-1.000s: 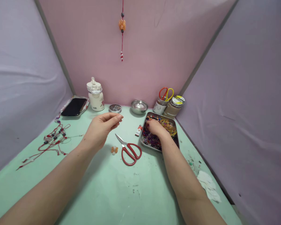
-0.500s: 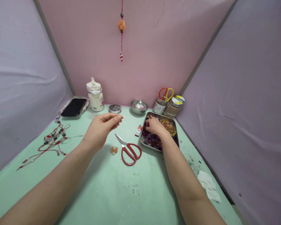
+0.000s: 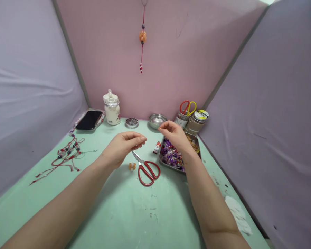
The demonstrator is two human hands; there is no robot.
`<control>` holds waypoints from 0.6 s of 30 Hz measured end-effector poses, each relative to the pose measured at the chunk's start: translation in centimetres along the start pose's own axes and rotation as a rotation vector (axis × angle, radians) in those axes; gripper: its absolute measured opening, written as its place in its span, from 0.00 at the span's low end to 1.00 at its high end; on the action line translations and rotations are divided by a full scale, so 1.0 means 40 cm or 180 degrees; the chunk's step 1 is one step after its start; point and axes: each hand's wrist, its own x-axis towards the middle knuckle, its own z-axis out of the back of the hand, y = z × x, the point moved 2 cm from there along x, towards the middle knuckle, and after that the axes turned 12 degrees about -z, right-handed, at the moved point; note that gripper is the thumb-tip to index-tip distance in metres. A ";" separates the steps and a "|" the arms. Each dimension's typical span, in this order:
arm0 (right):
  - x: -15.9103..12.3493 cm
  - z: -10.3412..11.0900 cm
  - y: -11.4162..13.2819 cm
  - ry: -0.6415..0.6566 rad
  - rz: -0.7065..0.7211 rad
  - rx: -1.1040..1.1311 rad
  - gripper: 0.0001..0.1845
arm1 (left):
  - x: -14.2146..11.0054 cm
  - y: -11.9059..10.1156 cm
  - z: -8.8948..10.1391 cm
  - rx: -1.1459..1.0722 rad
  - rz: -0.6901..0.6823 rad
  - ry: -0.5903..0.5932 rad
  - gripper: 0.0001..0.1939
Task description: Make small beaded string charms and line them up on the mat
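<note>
My left hand (image 3: pixel 126 147) hovers over the table with thumb and fingertips pressed in a pinch; whatever is between them is too small to make out. Raised above the metal tray (image 3: pixel 168 168), my right hand (image 3: pixel 174 135) is also pinched, and I cannot tell what it holds. Purple and dark beads (image 3: pixel 170 154) fill much of that tray, beside some golden cord (image 3: pixel 194 143). Red-handled scissors (image 3: pixel 148 172) lie on the table below my hands, blades toward my left hand. Left of them sits a small orange and white bead cluster (image 3: pixel 132 166).
Red cords with dark beads (image 3: pixel 68 152) lie at left, near a phone (image 3: pixel 89 120). Along the back stand a white bottle (image 3: pixel 112 112), a round case (image 3: pixel 131 123), a steel bowl (image 3: pixel 157 120) and jars (image 3: pixel 195 124). A beaded charm (image 3: pixel 142 36) hangs on the pink wall.
My right hand has risen out of the beads in the tray and moved toward my left hand. My left hand keeps its pinch. The whole view has shifted slightly.
</note>
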 end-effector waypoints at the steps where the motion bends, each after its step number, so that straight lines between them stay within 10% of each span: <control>1: -0.004 -0.012 0.007 0.0150 -0.0025 0.0367 0.06 | -0.002 0.002 -0.002 0.0002 0.0068 0.0089 0.12; 18: -0.024 -0.084 0.011 0.1198 -0.0635 0.2138 0.11 | -0.016 0.016 -0.024 -0.0090 0.0402 0.0516 0.10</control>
